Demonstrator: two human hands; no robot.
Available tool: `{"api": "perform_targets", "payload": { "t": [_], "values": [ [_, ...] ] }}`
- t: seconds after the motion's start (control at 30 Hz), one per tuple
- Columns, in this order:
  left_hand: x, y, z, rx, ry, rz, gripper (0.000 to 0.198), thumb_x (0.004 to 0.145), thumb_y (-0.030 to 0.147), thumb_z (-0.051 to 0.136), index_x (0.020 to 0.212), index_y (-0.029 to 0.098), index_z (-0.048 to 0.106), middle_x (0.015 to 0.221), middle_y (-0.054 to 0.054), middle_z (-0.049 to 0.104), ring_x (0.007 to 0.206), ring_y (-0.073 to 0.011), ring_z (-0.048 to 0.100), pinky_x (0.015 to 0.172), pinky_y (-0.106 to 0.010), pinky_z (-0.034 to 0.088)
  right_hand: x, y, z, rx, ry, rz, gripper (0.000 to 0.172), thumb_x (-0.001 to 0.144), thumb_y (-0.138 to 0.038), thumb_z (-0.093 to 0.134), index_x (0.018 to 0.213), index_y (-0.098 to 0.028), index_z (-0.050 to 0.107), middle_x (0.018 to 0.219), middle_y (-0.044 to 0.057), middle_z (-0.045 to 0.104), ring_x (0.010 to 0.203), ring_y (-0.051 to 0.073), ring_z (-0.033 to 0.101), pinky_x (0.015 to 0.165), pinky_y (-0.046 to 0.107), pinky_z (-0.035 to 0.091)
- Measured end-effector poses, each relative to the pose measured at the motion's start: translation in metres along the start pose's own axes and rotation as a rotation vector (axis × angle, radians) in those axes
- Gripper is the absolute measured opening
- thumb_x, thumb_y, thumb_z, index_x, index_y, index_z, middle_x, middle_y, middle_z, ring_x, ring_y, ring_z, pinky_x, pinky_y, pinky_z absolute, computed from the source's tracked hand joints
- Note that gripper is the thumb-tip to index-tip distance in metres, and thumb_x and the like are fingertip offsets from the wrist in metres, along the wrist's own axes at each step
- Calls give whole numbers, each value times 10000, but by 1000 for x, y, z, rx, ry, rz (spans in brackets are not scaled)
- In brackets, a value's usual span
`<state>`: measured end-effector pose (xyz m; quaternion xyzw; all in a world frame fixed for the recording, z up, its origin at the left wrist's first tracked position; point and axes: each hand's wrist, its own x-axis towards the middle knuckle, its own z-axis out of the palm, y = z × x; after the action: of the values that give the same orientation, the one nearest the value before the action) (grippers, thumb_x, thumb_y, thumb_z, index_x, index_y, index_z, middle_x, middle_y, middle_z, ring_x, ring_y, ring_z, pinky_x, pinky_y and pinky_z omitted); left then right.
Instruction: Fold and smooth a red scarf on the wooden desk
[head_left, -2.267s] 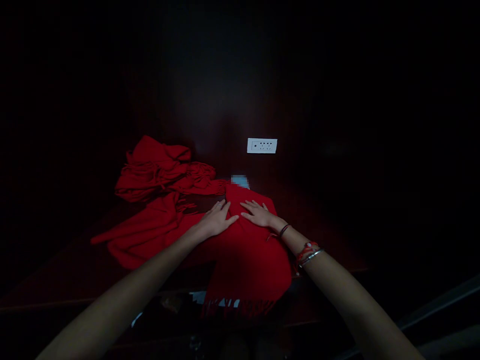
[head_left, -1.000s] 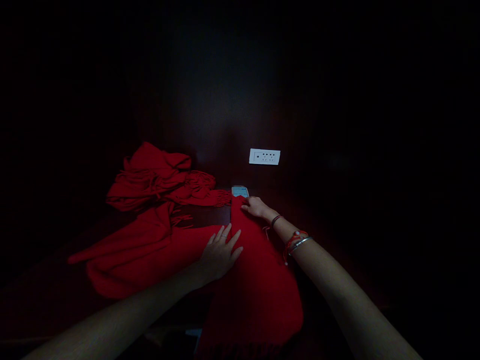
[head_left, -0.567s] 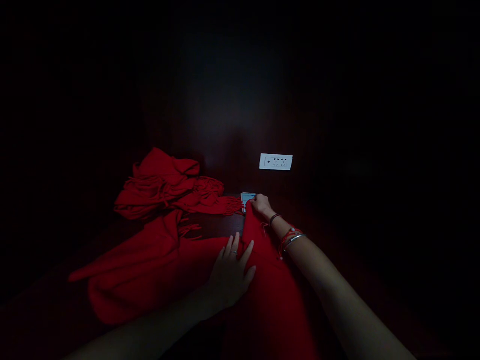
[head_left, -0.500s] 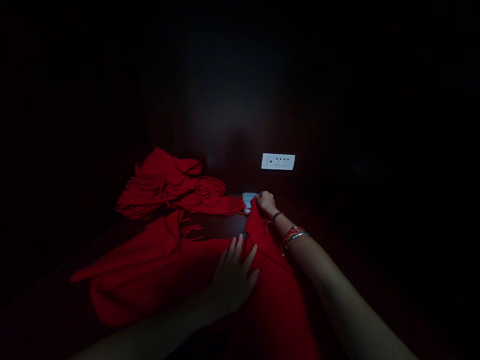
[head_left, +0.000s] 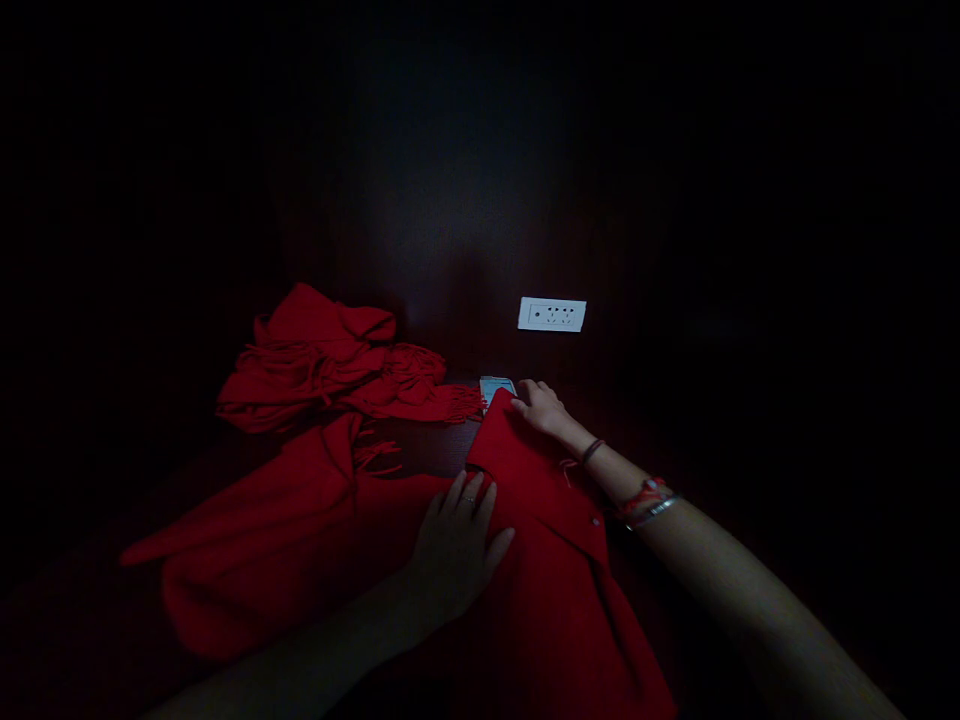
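Observation:
A broad piece of red cloth lies spread before me, with a folded-over flap towards the far side. My left hand rests flat on it, fingers spread, a ring on one finger. At the flap's upper corner is my right hand, its thumb along the cloth edge and the fingers loosely stretched out beyond it. Thin pale threads and a small round dot show on the flap below that hand. Partly covered by the cloth corner is a small pale blue-and-white card or packet.
A heap of red fringed cloth, like a scarf, lies at the back left, its tassels reaching towards the pale card. The dark wall behind carries a white socket plate. Dark surface shows between the cloths; the surroundings are very dim.
My right hand has loosened from its pinch on the cloth corner, and the flap now lies wider and flatter to the right. My left hand stays flat on the cloth. The view shifted slightly.

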<state>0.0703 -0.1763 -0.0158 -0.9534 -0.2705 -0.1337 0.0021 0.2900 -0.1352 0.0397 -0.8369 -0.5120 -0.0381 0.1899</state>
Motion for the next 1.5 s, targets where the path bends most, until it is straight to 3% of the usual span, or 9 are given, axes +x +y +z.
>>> {"api": "perform_targets", "payload": {
  "t": [0.17,0.3,0.77,0.9,1.0,1.1,1.23,1.37,1.5],
  "values": [
    [6,-8,5,3,-81,-52,523,785,506,251,1250,267,269,1339,-51,176,1194,-334,119,894,-541,159,-74,32,-25,19,-197,200,686,711,-505,423,1266,-171,196,1169,175,359,1039,277,408,789,353,354],
    [8,-16,7,-35,-161,-123,646,701,654,225,1261,332,196,1349,-50,133,1174,-402,80,860,-594,111,-111,48,-31,111,-305,230,762,675,-409,519,1283,-164,131,1165,156,394,1023,237,437,779,304,370],
    [6,-34,5,-51,-217,-193,645,699,650,229,1263,343,169,1353,-18,128,1197,-353,48,912,-501,143,-116,40,-7,411,121,367,680,592,-101,510,1219,-207,267,1047,56,517,877,164,529,713,219,416],
    [3,-37,6,-12,-126,-159,550,761,549,256,1262,334,182,1356,-29,114,1202,-333,60,920,-468,164,-121,42,-10,290,54,335,662,625,-143,522,1235,-165,267,1103,106,465,967,191,484,798,248,375],
    [3,-34,7,-6,-19,-58,544,773,531,264,1266,317,185,1362,-35,62,1213,-300,33,931,-439,170,-139,40,-21,235,-17,302,706,691,-346,502,1278,-150,164,1154,158,407,974,218,480,815,297,359],
    [6,-32,10,-53,-37,-38,579,767,554,241,1277,291,163,1362,-51,54,1215,-283,58,926,-423,198,-168,39,-33,218,-111,199,775,684,-496,463,1290,-166,110,1081,144,480,910,221,516,764,310,381],
    [12,-33,11,-98,-129,-101,682,710,636,247,1284,290,119,1360,-71,55,1212,-290,83,932,-445,168,-195,39,-36,169,-194,102,659,712,-352,478,1274,-226,158,858,60,589,731,173,570,643,254,405],
    [15,-36,6,-87,-202,-181,817,614,721,280,1284,291,98,1357,-93,34,1205,-323,46,929,-479,130,-200,37,-31,-48,-160,139,479,737,-211,411,1205,-266,325,894,62,586,804,182,558,652,257,398],
    [14,-43,6,-52,-194,-183,716,689,667,211,1285,282,112,1356,-87,56,1210,-301,49,938,-457,126,-202,34,-31,-261,-145,85,428,779,-187,331,1196,-279,359,985,101,548,881,214,525,697,319,397]
  ]
}}
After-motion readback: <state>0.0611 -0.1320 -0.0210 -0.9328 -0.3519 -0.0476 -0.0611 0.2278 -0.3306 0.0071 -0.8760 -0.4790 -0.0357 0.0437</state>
